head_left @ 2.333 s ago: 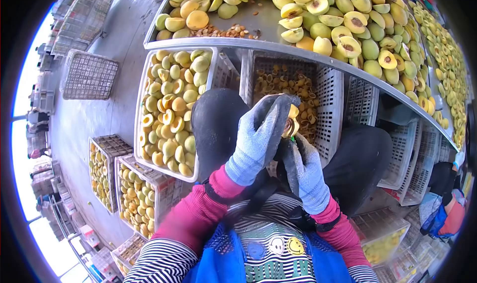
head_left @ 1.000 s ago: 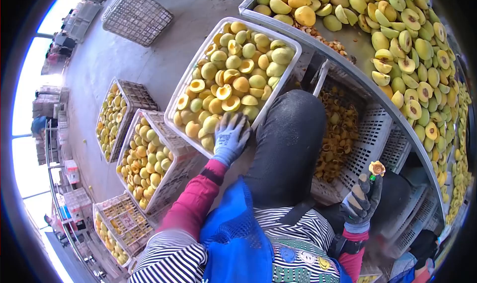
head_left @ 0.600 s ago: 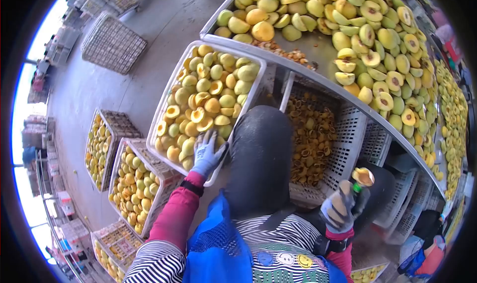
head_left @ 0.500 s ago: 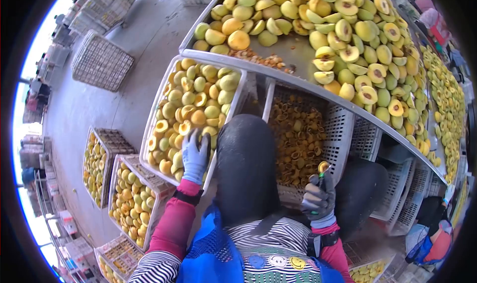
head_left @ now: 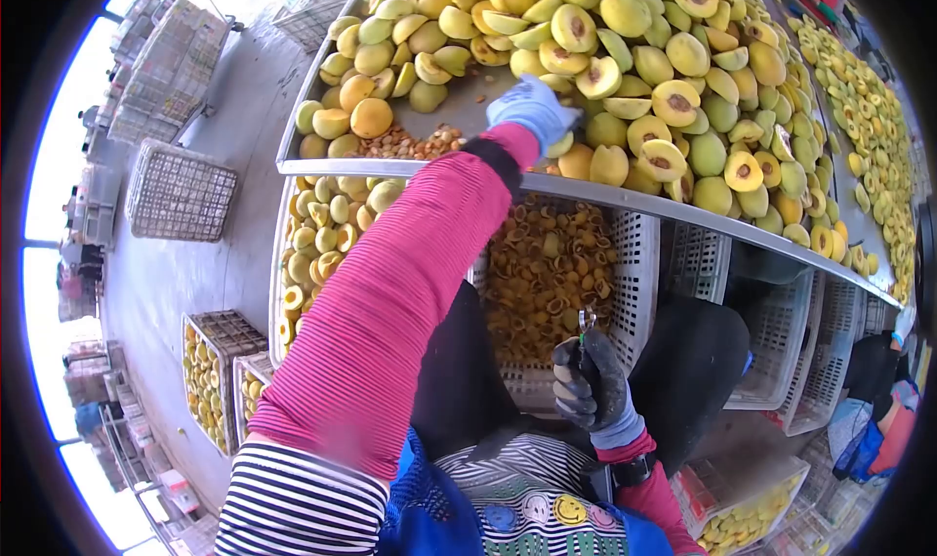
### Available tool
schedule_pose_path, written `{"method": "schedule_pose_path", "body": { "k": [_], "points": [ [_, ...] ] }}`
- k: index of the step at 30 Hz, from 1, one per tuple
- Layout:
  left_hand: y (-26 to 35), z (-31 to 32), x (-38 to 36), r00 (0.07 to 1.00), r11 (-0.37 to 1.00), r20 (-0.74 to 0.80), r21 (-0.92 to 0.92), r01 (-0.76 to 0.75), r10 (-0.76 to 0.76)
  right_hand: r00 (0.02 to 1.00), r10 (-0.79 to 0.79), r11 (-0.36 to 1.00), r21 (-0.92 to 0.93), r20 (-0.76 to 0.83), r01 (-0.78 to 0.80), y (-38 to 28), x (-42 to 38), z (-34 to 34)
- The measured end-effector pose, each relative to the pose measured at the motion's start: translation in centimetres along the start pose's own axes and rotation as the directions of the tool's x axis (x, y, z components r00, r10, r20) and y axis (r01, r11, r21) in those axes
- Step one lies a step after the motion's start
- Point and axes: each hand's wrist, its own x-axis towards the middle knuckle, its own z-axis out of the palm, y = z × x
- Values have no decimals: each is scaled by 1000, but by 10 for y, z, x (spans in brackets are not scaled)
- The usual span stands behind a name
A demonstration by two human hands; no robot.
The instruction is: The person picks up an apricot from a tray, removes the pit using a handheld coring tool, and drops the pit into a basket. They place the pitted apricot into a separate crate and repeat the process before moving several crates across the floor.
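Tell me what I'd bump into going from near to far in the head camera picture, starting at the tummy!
Striped shirt → right hand closed on a small metal tool → white crate of peach pits → metal table edge → left hand on the peaches → pile of peach halves.

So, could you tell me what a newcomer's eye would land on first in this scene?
Most striking is the metal table across the top, heaped with yellow-green peaches, many halved. The left hand, on a pink-sleeved arm, reaches up among them. Below, the right hand grips a small pitting tool over a white crate of scooped-out stones.
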Motion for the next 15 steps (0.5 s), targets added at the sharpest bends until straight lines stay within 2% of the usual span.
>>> {"method": "schedule_pose_path", "body": {
  "k": [3,5,7,9,10,11,12,13,15],
  "points": [
    [-28,-5,2,998,905,44,-425,-15,38,996,-50,999,-20,-70,49,-8,-1,3],
    [-28,-15,-43,935,930,-304,-254,-265,184,993,-91,995,-41,-75,88,-17,-8,17],
    [-35,-16,-100,877,794,-295,-383,-471,378,987,-134,990,-55,-89,129,-23,-15,33],
    [-34,-17,-158,791,721,-250,-325,-612,559,945,-147,988,0,290,154,-27,-20,50],
    [-36,-13,-179,793,700,-253,-373,-609,554,950,-106,986,-93,292,139,-30,-20,58],
    [-37,-9,-196,795,677,-260,-419,-604,549,981,-114,946,-286,158,156,-34,-16,67],
    [-42,-4,-208,780,689,-259,-367,-625,569,976,-215,894,-410,-35,182,-31,-5,62],
    [-43,-3,-220,786,693,-311,-373,-617,534,921,-331,826,-535,-207,176,-27,6,57],
    [-48,3,-234,792,685,-334,-399,-610,512,910,-333,854,-488,-245,181,-22,4,69]
  ]
}}
